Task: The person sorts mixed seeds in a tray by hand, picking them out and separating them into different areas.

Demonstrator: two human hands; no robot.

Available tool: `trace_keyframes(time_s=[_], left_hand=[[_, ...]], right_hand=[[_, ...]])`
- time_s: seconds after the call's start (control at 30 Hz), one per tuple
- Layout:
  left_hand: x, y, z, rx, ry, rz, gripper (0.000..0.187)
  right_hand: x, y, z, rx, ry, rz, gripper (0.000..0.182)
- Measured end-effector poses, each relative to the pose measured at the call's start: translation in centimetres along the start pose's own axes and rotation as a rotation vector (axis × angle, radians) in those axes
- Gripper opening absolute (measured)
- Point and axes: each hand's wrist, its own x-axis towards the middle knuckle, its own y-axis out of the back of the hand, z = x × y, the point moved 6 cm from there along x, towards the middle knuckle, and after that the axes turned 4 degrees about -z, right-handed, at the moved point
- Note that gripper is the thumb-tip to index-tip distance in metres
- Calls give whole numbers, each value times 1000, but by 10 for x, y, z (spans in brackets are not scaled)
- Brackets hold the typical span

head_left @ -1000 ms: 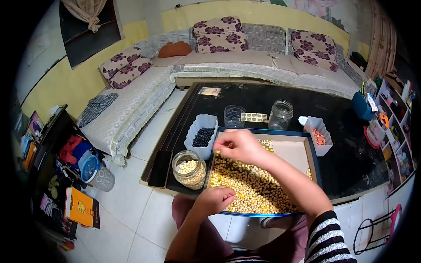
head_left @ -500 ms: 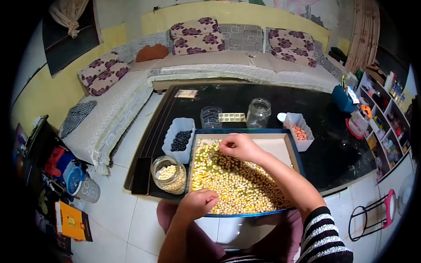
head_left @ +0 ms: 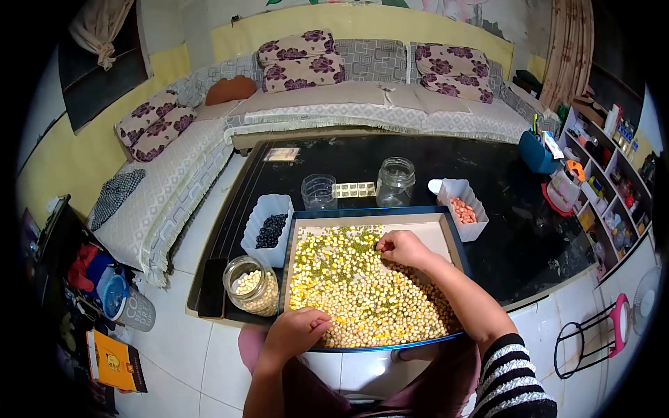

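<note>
A shallow box (head_left: 435, 233) with a blue rim holds a spread of pale round beans (head_left: 390, 313), mixed with yellow corn kernels and small green beans (head_left: 348, 244). My right hand (head_left: 404, 249) is over the far right part of the spread, its fingers pinched and pointing down. Whether anything is between them is hidden. At the box's front left corner is my left hand (head_left: 298, 333), fingers curled together with the thumb; what they hold, if anything, I cannot make out. Just left of the box, a clear jar (head_left: 252, 287) of pale beans leans tilted.
Black beans fill part of a white plastic container (head_left: 268, 226) at the left. Another container (head_left: 463, 209) holds reddish peanuts. Behind the box stand two clear jars (head_left: 396, 182) and a pill-type tray (head_left: 355, 190). A phone (head_left: 212, 288) lies on the black table's left edge.
My right hand has moved right and slightly nearer over the beans. My left hand stays curled at the front left corner. The whole view has shifted a little.
</note>
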Motion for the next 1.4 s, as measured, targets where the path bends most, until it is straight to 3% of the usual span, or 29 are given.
trace_keyframes(time_s=[0.17,0.57,0.67,0.93,1.03,1.1,1.23,1.4], left_hand=[[0,-2,-3,38,25,-12,10],[0,-2,-5,20,80,-59,12],[0,-2,-5,17,66,-58,12],[0,0,0,30,31,-36,12],[-1,0,-1,8,18,-17,11],[-3,0,-6,-12,49,13,11],[-2,1,-2,-42,-18,10,9],[-2,-2,-6,-23,-8,-30,15]], right_hand=[[0,-11,-5,-149,148,-31,20],[-8,8,-12,-184,31,-52,15],[-6,2,-17,-138,144,1,12],[-5,-5,-18,-264,88,-87,11],[-7,7,-22,-164,98,10,11],[-4,17,-34,-57,39,50,11],[1,24,-107,100,172,27,9],[18,8,-215,187,562,64,7]])
